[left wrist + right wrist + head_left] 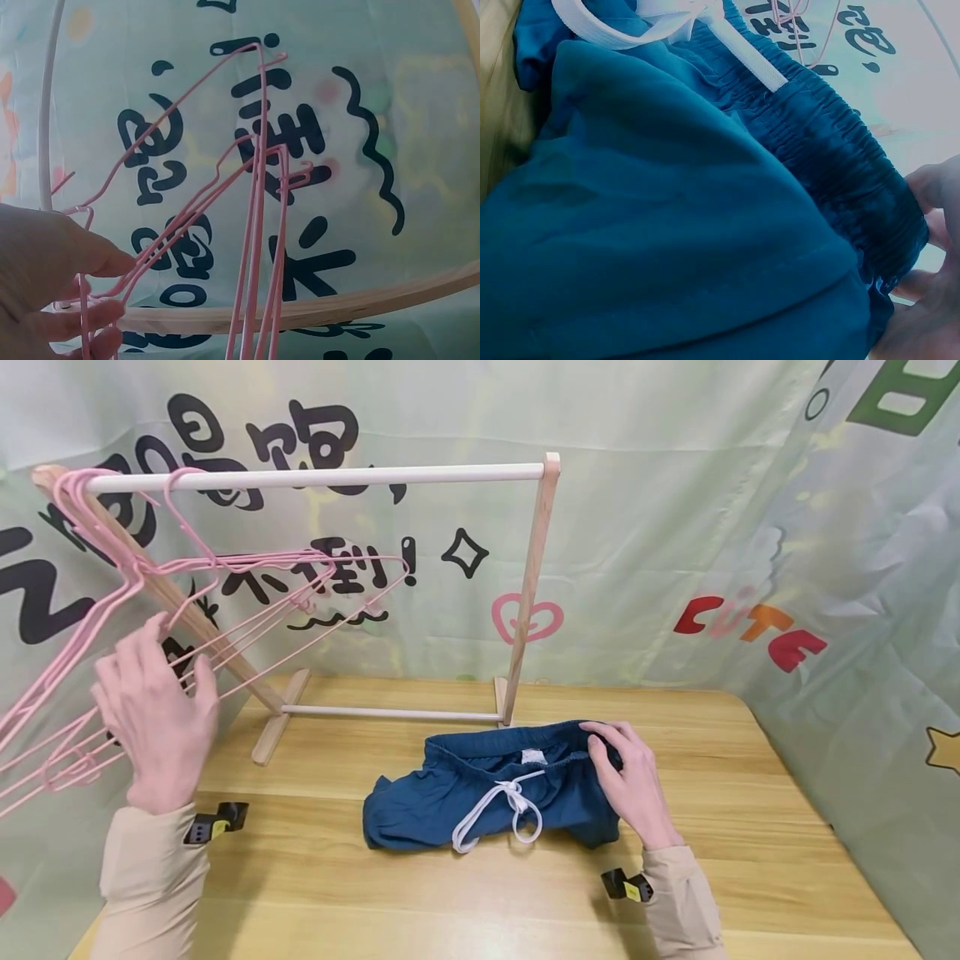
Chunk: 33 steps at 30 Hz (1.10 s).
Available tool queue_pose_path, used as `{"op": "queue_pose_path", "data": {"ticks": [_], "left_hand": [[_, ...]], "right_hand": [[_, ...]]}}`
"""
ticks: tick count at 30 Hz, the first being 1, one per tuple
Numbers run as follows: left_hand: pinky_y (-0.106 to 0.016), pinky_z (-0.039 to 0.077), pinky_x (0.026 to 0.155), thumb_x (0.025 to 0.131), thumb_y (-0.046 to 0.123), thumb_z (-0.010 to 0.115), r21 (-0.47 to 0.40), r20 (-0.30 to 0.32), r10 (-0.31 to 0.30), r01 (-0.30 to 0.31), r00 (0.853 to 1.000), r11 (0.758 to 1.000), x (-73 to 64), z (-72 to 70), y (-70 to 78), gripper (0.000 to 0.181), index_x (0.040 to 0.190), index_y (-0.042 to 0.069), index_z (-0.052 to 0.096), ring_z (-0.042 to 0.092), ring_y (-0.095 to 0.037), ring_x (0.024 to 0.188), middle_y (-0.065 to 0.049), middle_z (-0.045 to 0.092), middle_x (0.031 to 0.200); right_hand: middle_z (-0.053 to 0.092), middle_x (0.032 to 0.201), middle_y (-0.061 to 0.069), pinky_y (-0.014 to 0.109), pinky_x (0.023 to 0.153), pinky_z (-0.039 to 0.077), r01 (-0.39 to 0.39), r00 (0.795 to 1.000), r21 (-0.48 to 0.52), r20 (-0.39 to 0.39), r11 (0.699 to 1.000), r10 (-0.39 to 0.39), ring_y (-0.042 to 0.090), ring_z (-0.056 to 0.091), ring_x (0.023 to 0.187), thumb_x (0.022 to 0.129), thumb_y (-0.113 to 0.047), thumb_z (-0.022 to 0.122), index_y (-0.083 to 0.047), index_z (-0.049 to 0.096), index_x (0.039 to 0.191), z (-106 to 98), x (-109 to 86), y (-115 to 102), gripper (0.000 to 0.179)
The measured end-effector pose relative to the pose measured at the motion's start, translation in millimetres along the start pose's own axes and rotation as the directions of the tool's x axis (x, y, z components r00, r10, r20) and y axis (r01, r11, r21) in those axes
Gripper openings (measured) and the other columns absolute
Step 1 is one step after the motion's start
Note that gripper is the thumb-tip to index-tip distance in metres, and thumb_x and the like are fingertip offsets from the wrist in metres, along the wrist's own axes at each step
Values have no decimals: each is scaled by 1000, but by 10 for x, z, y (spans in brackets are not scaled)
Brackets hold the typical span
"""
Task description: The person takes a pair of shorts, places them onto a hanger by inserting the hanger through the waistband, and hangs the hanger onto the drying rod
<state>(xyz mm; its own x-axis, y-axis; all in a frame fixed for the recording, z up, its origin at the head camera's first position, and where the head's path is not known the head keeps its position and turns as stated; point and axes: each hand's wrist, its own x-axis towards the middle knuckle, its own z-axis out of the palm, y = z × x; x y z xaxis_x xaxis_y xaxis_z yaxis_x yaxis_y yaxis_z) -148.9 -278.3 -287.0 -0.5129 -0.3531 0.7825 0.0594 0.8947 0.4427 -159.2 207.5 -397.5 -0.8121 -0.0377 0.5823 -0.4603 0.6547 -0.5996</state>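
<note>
A pair of dark blue shorts with an elastic waistband and a white drawstring lies bunched on the table. My right hand grips the right end of the waistband. Several pink wire hangers hang at the left end of the rack's white top bar. Among their wires is my left hand, raised, with its thumb apart from the fingers. Some wires pass close by its fingertips; whether they touch is hard to tell.
The wooden rack stands at the back of the table, with a white lower rod between its feet. A printed cloth hangs behind and at both sides.
</note>
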Motion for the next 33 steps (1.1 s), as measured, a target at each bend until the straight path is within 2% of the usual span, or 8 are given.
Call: {"op": "queue_pose_path", "data": {"ticks": [5, 10, 14, 21, 24, 27, 28, 33], "left_hand": [[-56, 31, 75, 103, 25, 54, 7, -20, 16, -16, 1000, 1000, 11, -24, 5, 32, 124, 4, 66, 53, -50, 93, -26, 68, 107], [-54, 26, 57, 105, 36, 51, 19, -55, 3, -2, 998, 1000, 14, -52, -2, 36, 117, 10, 73, 62, -50, 83, -20, 74, 101], [-47, 21, 55, 103, 43, 52, 4, -68, -16, 17, 998, 1000, 9, -72, -12, 39, 115, 13, 74, 63, -50, 79, -18, 75, 99], [-43, 22, 59, 102, 48, 51, -15, -54, -60, 59, 997, 998, 5, -93, 19, 43, 115, 14, 74, 62, -47, 80, -19, 76, 101], [-36, 22, 60, 102, 47, 52, -26, -81, -61, 59, 995, 998, 9, -94, 32, 41, 113, 14, 75, 57, -8, 66, -18, 75, 94], [-29, 20, 61, 102, 46, 54, -43, -108, -65, 60, 992, 997, 5, -96, 34, 41, 110, 12, 76, 31, 20, 66, -17, 76, 92], [-26, 20, 61, 102, 46, 54, -50, -114, -66, 61, 991, 997, 2, -96, 32, 41, 109, 12, 76, 25, 26, 68, -17, 76, 92], [-23, 19, 62, 103, 41, 54, -74, -131, -62, 53, 989, 996, -42, -78, 17, 41, 103, 6, 76, 25, 28, 68, -19, 76, 92]], "right_hand": [[68, 108, 8, 20, 74, 37, 1, 1000, -4, 1, 1000, -1, 18, 60, 95, 101, -12, 57, -12, 73, 118, 3, 2, 2, 23], [68, 108, 8, 20, 74, 37, 6, 1000, -7, -3, 1000, -6, 17, 59, 95, 101, -12, 57, -11, 73, 118, 7, 5, 5, 23], [68, 108, 8, 20, 74, 37, 10, 1000, -12, -3, 1000, -10, 15, 58, 93, 101, -12, 58, -12, 73, 118, 8, 5, 3, 23], [68, 107, 8, 21, 71, 36, 12, 1000, -17, -1, 1000, -12, 12, 55, 90, 101, -12, 58, -12, 73, 118, 7, 5, 4, 23], [68, 107, 8, 21, 72, 36, 14, 1000, -18, 0, 1000, -14, 13, 56, 91, 101, -12, 58, -12, 73, 118, 8, 6, 7, 23], [68, 108, 8, 21, 73, 36, 11, 1000, -17, 5, 1000, -11, 15, 58, 92, 101, -12, 58, -12, 73, 118, 9, 3, 10, 23], [68, 109, 7, 21, 73, 36, 9, 1000, -15, 8, 1000, -9, 16, 59, 93, 101, -13, 57, -12, 73, 118, 7, 2, 9, 23], [68, 111, 8, 21, 75, 37, -1, 1000, -6, 14, 1000, 1, 20, 61, 97, 102, -14, 57, -13, 73, 119, 3, -1, 11, 23]]}}
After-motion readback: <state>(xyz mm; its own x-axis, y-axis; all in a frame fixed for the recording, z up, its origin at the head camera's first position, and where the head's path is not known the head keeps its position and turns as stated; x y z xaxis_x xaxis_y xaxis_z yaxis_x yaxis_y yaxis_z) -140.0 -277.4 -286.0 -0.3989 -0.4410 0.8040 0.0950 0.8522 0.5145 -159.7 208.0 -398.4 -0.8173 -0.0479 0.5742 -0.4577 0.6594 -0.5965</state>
